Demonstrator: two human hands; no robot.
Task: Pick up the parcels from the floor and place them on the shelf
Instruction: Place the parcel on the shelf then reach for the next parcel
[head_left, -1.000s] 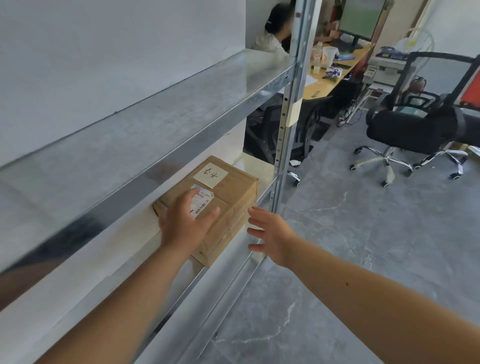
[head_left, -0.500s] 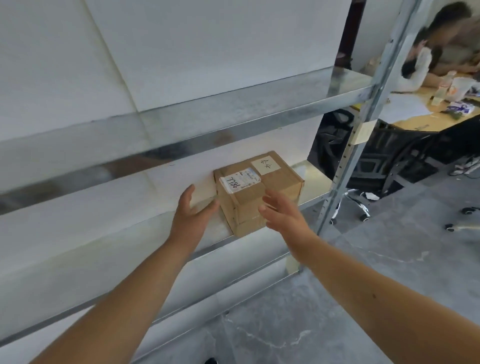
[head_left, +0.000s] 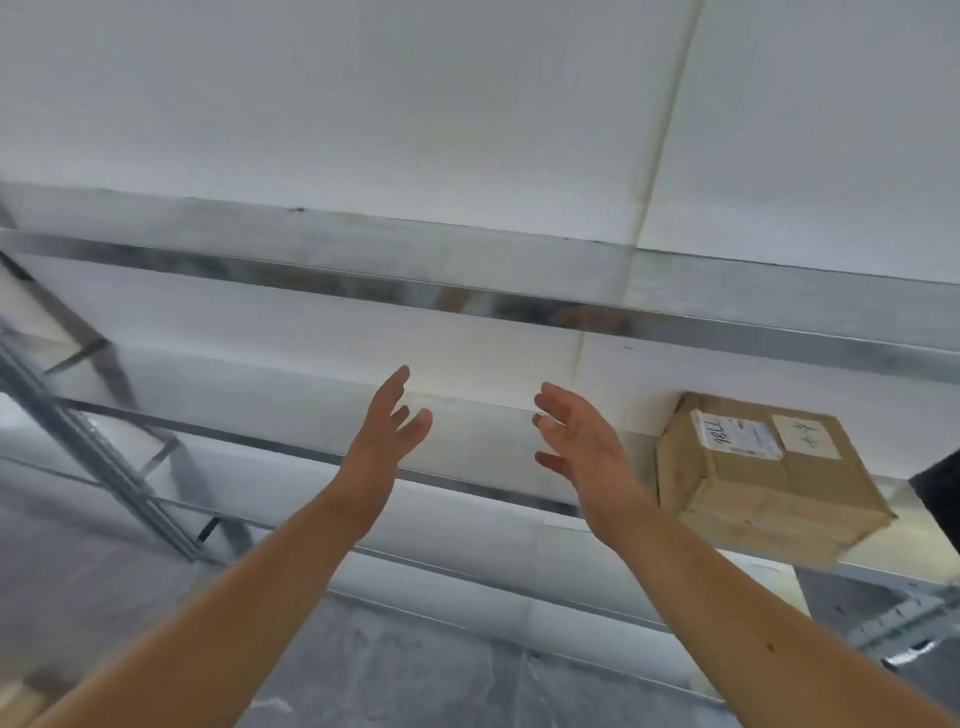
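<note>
A brown cardboard parcel (head_left: 763, 478) with a white shipping label and a handwritten note lies on the metal shelf (head_left: 467, 457) at the right. Both hands hover in front of the shelf, left of the parcel and apart from it. My left hand (head_left: 389, 426) is open with fingers spread, palm turned right. My right hand (head_left: 576, 441) is open too, palm facing left, about a hand's width from the parcel's near corner. Neither hand holds anything.
A higher metal shelf (head_left: 519, 291) runs across above the hands, against a white wall. A slotted steel upright (head_left: 93, 467) with diagonal braces stands at the left. Grey marbled floor (head_left: 389, 670) lies below. A dark object (head_left: 940, 493) pokes in at the right edge.
Both hands have come off the parcel and moved left along the shelf. The view has swung left, so the parcel now sits at the right and the office is out of sight.
</note>
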